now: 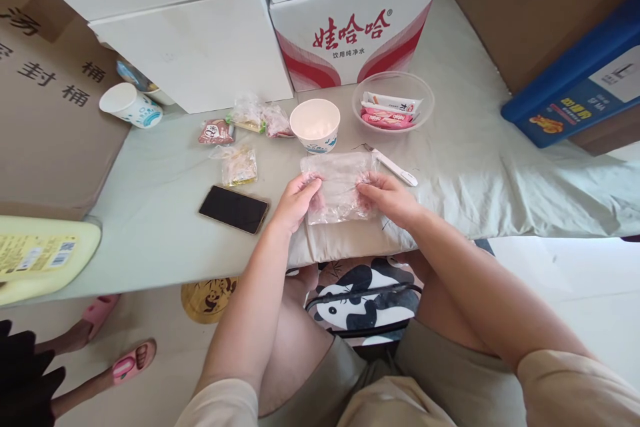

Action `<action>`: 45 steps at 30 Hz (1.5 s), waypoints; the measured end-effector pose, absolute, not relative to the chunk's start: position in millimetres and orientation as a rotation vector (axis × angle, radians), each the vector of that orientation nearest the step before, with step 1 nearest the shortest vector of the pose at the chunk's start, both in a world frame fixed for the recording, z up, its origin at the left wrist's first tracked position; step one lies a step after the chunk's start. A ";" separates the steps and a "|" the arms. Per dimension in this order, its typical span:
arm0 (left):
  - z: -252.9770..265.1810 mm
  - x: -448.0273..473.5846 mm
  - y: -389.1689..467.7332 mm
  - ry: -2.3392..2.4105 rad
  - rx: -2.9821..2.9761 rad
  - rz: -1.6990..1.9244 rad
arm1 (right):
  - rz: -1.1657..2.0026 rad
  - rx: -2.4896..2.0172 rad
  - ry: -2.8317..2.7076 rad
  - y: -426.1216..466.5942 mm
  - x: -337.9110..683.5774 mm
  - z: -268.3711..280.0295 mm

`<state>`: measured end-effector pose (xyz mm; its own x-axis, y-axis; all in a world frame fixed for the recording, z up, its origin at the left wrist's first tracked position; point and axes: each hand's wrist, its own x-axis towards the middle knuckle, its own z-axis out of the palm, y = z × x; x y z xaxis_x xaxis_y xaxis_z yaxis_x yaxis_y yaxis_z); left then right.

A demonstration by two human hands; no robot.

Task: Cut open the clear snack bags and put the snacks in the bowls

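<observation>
A clear plastic bag (341, 177) is stretched flat between my two hands over the near part of the cloth-covered table. My left hand (299, 199) pinches its left side with the thumb on top. On the opposite side, my right hand (387, 197) grips the bag in the same way. Just behind the bag stands a white paper bowl (316, 125). A white utility knife (396, 168) lies beside my right hand. To the left of my left hand is a dark phone (234, 209), and beyond it a small clear packet (239, 165).
A clear plastic bowl (425, 103) holds wrapped snacks. More packets (260, 117) and a tipped paper cup (133, 105) lie at the back left. White boxes (350, 40) line the back, brown cartons (45, 100) flank both sides, and a blue package (575, 93) leans right. Another person's feet (133, 360) show below.
</observation>
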<state>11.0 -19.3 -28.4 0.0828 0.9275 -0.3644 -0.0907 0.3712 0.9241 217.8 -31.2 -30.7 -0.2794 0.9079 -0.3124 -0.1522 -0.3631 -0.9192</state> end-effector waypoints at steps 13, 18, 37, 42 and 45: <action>-19.6 3.4 -16.2 0.958 0.590 1.099 | 1.751 -0.933 -0.780 -29.5 221.5 -25.2; -19.8 3.5 -12.9 1.014 0.434 1.101 | 1.830 -0.920 -0.687 -27.3 222.9 -25.0; -33.2 2.9 -9.2 1.421 0.897 1.342 | 1.316 -1.415 -1.206 -27.8 222.6 -35.3; -39.4 8.8 -10.0 1.408 1.201 1.332 | 1.225 -1.381 -1.295 -30.9 220.0 -31.7; -36.3 25.3 -17.1 1.168 1.255 1.089 | 1.415 -1.275 -1.371 -34.8 217.4 -27.2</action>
<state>25.3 -17.1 -36.3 0.1078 0.9935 -0.0367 0.0327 0.0334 0.9989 217.4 -34.8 -27.2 -0.1986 0.9700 -0.1399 0.1089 -0.1200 -0.9868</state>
